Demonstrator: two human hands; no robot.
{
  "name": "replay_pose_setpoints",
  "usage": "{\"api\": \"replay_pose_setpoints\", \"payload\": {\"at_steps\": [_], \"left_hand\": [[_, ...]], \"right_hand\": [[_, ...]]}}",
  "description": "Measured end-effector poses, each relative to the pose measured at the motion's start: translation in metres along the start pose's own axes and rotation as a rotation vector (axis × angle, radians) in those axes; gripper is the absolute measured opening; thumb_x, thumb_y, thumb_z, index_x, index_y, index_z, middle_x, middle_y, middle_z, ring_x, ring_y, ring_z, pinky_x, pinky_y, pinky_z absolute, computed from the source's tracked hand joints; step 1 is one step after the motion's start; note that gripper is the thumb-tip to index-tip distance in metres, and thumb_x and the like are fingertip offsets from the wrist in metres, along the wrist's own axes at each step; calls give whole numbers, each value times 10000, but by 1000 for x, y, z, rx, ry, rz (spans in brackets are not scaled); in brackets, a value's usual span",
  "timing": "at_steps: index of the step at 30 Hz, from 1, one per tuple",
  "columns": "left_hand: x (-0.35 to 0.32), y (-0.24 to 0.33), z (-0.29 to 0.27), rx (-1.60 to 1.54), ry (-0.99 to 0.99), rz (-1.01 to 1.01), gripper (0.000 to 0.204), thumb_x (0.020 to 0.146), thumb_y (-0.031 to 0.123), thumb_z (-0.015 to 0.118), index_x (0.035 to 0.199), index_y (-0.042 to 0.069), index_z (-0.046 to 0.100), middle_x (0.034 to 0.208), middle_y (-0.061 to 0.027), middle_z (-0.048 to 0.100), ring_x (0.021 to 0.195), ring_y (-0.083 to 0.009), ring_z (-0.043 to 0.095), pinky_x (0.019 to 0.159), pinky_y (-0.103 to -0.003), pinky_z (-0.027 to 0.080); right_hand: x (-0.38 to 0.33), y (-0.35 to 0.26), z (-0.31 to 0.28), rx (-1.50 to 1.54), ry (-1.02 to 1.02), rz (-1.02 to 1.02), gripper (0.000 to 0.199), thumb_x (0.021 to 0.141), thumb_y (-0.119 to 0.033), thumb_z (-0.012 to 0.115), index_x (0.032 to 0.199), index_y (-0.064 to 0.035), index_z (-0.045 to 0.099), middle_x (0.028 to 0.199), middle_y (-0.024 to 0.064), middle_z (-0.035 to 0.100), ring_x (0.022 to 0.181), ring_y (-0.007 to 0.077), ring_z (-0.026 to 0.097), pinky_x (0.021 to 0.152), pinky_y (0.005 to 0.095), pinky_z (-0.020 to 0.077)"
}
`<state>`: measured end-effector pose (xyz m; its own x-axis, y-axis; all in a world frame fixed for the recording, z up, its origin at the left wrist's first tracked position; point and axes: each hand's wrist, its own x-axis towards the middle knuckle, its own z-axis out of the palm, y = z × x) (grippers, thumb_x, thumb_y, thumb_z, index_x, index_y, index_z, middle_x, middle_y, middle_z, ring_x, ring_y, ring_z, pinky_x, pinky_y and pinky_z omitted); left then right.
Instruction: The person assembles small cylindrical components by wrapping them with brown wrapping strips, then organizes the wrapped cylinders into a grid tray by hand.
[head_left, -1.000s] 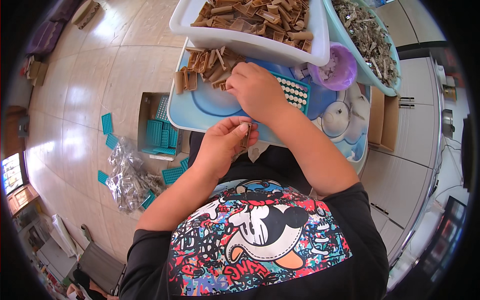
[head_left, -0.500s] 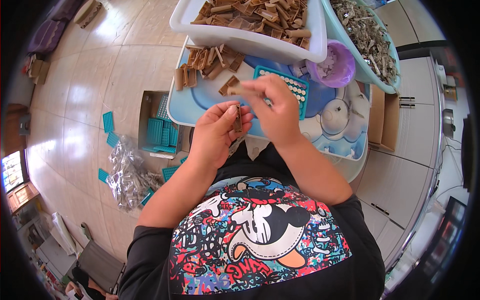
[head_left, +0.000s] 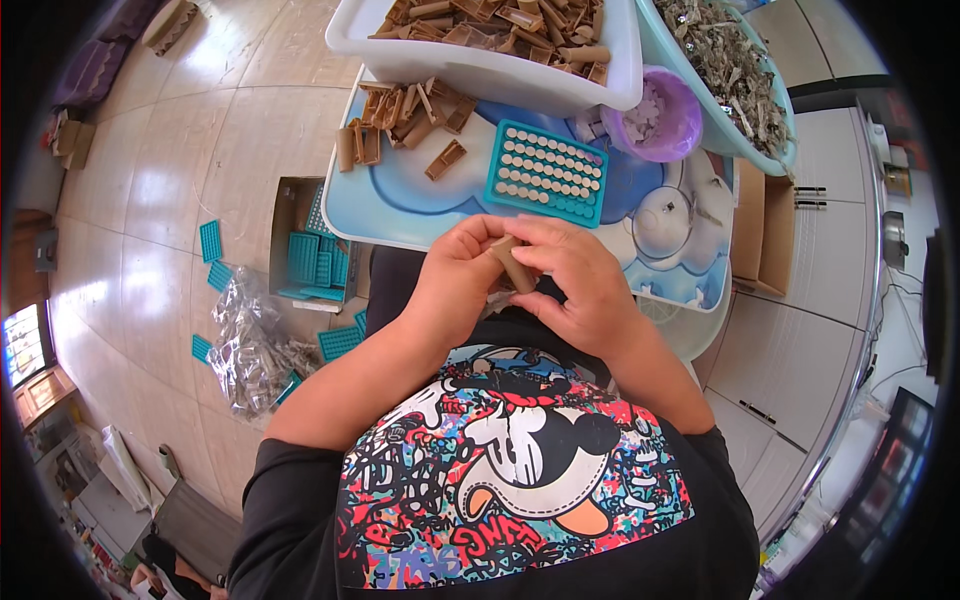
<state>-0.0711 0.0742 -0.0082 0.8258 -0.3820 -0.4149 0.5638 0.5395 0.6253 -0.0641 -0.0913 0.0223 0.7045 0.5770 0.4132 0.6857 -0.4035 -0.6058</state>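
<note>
My left hand (head_left: 455, 268) and my right hand (head_left: 582, 272) meet in front of my chest, just off the table's near edge. Between them they grip a tan-brown plastic casing (head_left: 515, 268), rounded on its outer side. Fingers of both hands wrap its ends, so its inside and anything behind it are hidden. Beyond the hands lies a teal tray (head_left: 580, 212) holding rows of small white round discs. A single open brown casing (head_left: 446, 160) rests left of the tray, near a loose pile of similar casings (head_left: 410, 115).
The blue patterned table (head_left: 400, 215) carries a white bin (head_left: 490, 85) full of brown casings and a purple tub (head_left: 665, 148) with white bits. A pale green basin (head_left: 690, 105) holds crumpled strips. On the floor are a cardboard box (head_left: 290, 200) of teal trays and a clear bag (head_left: 245, 350).
My right hand has come down from over the tray with a brown piece to join the left. The dark-filled casing in my left hand is now hidden or turned. The disc tray is uncovered.
</note>
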Motion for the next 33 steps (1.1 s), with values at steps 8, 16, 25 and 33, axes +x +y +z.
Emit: {"api": "replay_pose_setpoints", "payload": {"at_steps": [8, 16, 25, 33], "left_hand": [[5, -3, 8, -83, 18, -107, 287, 934, 118, 487, 1198, 6, 501, 985, -82, 595, 864, -163, 605, 733, -295, 530], [4, -2, 12, -117, 62, -129, 437, 985, 328, 349, 1254, -2, 450, 1002, -89, 558, 974, -186, 544, 841, -336, 479], [1, -4, 12, -101, 4, -56, 428, 975, 239, 385, 1303, -37, 390, 1049, -99, 544, 993, -174, 539, 847, -317, 474], [2, -7, 15, 108, 18, -16, 488, 883, 5, 522, 1336, -16, 341, 1120, -121, 541, 1016, -165, 546, 874, -280, 456]], "right_hand": [[-13, 0, 0, -79, 173, 273, 623, 534, -251, 819, 1041, -51, 520, 1007, 110, 568, 936, 322, 525, 813, 407, 412], [-9, -5, 5, -145, 148, 240, 612, 519, -240, 811, 1031, -57, 528, 1016, 99, 569, 940, 300, 533, 828, 410, 398], [-9, -1, 10, -212, 157, 225, 596, 528, -246, 796, 1029, -61, 530, 1022, 89, 570, 939, 295, 541, 824, 414, 401], [-15, 6, 3, -48, 107, 264, 532, 636, -229, 772, 1068, -25, 540, 1043, 105, 566, 957, 295, 542, 827, 381, 420]]}}
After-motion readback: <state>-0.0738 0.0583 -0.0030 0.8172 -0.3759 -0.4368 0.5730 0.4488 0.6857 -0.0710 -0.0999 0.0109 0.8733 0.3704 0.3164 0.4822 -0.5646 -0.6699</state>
